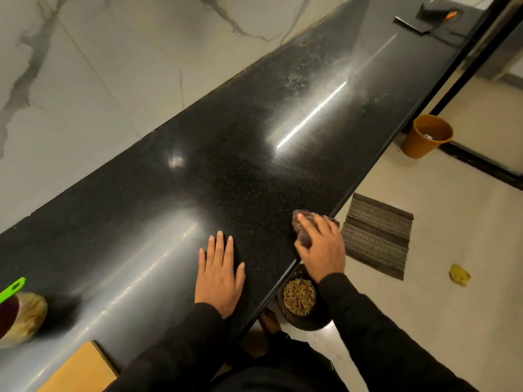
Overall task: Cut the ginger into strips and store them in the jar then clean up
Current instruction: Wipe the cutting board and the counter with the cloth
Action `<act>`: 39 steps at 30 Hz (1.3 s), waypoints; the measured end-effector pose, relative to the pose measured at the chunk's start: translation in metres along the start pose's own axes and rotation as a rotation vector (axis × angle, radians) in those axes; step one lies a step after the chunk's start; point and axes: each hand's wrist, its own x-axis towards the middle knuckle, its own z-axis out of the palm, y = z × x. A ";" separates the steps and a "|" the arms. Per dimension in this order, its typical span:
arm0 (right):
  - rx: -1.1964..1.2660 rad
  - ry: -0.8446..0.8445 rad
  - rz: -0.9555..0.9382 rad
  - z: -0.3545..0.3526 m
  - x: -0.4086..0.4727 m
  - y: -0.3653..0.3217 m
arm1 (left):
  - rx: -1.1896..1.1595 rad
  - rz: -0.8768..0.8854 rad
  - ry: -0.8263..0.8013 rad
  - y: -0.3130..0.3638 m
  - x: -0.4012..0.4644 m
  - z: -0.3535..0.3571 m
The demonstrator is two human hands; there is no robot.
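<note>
Pressing flat on the black tabletop (240, 154), the left hand (219, 274) is lying with its fingers straight and spread. The right hand (321, 244) is resting near the tabletop's front edge, its fingers curling over a purplish cloth (300, 226) and holding it against the surface. Below that edge, a dark bowl (302, 321) is sitting on the floor (424, 321), filled with pale ginger strips (299, 297). At the far left, a bag-wrapped object (27, 316) is sitting beside a green handle (12, 288), with a wooden board (82, 369) nearby. An orange bucket (426, 135) and a ridged mat (377, 236) are lying on the floor.
</note>
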 end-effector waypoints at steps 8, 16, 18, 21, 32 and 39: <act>0.144 0.146 0.100 -0.026 0.035 -0.030 | -0.088 -0.071 0.041 -0.020 -0.019 -0.010; -0.115 -0.223 -0.560 0.015 -0.032 -0.069 | -0.116 -0.163 0.044 -0.050 -0.030 -0.023; -0.122 -0.151 -0.397 0.009 -0.012 -0.047 | -0.138 -0.153 0.037 -0.052 -0.033 -0.025; -0.124 -0.083 -0.155 -0.008 0.025 -0.020 | -0.191 -0.142 0.020 -0.052 -0.035 -0.026; 0.666 -0.333 -0.026 -0.044 0.033 -0.129 | -0.685 -0.190 0.282 -0.042 -0.014 -0.050; 1.159 -0.954 0.348 -0.012 0.023 -0.202 | -1.567 -0.505 0.104 -0.051 -0.002 -0.088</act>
